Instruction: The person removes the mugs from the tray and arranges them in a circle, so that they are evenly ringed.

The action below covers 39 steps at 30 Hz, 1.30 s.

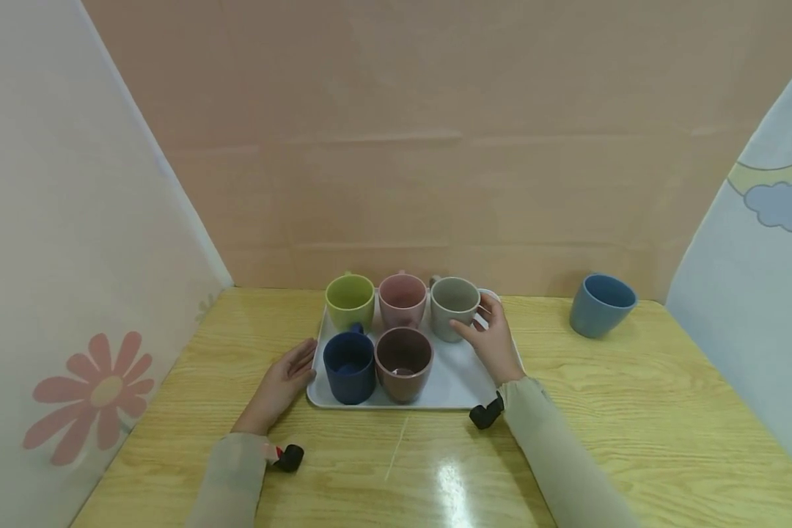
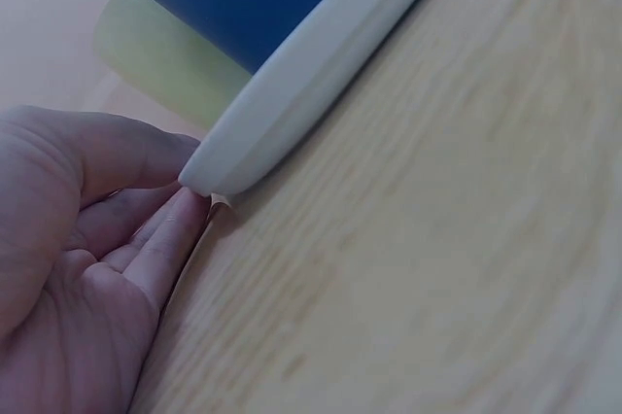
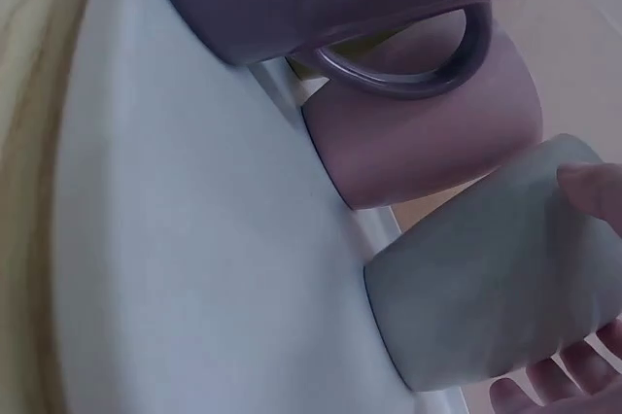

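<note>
My right hand (image 1: 493, 339) grips a grey mug (image 1: 450, 323), with the thumb on its near side and the fingers around its right side. In the right wrist view the base of this mug meets the surface of the white tray (image 3: 204, 239). Left of it stand a pink mug (image 1: 402, 304) and a yellow-green mug (image 1: 350, 302). In the front row are a dark blue mug (image 1: 350, 378) and a brown mug (image 1: 404, 374), both upright. My left hand (image 1: 280, 385) touches the tray's left rim with its fingertips, fingers fairly straight.
A blue cup (image 1: 600, 308) stands on the wooden table (image 1: 633, 425), right of the tray near the back wall (image 1: 462, 147). White panels with printed pictures rise at the left (image 1: 105, 220) and right.
</note>
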{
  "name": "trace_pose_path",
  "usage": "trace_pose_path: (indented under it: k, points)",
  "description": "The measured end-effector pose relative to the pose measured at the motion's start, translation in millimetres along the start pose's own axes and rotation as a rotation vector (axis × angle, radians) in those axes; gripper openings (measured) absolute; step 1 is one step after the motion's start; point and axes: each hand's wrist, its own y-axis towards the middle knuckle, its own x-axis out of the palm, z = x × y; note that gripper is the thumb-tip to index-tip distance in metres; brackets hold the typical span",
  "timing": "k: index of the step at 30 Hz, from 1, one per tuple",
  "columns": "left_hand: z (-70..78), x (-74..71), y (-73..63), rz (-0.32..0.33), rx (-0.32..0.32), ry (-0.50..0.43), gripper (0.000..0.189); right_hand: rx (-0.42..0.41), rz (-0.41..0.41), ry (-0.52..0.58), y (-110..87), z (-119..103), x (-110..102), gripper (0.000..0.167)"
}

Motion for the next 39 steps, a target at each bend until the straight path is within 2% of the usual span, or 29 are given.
trace_pose_path:
  k: [6,10,13,17,22,31,39]
  points:
    - [0.8,0.5,0.2,-0.003,0.002,-0.002,0.064,-0.007,0.011,-0.038,7.1,4,6,0.087]
    - [0.0,0.1,0.9,-0.005,0.004,-0.003,0.064,0.019,-0.002,-0.063,1.6,-14,9,0.088]
    - [-0.7,-0.3,1.5,-0.005,0.014,-0.006,0.064,0.026,-0.005,-0.059,0.7,-18,9,0.088]
    - [-0.2,-0.3,1.8,-0.005,0.018,-0.005,0.063,-0.007,0.026,-0.059,8.8,2,6,0.086]
    - [-1.1,0.0,2.4,-0.002,0.004,-0.001,0.064,-0.032,0.055,-0.09,8.0,5,4,0.083]
    - [-2.3,2.0,2.0,-0.004,-0.003,-0.028,0.064,-0.049,0.068,-0.173,0.0,3,-9,0.083]
    - [-3.9,-0.3,3.2,-0.002,-0.004,-0.034,0.065,-0.022,0.062,-0.182,-9.4,-5,-27,0.088]
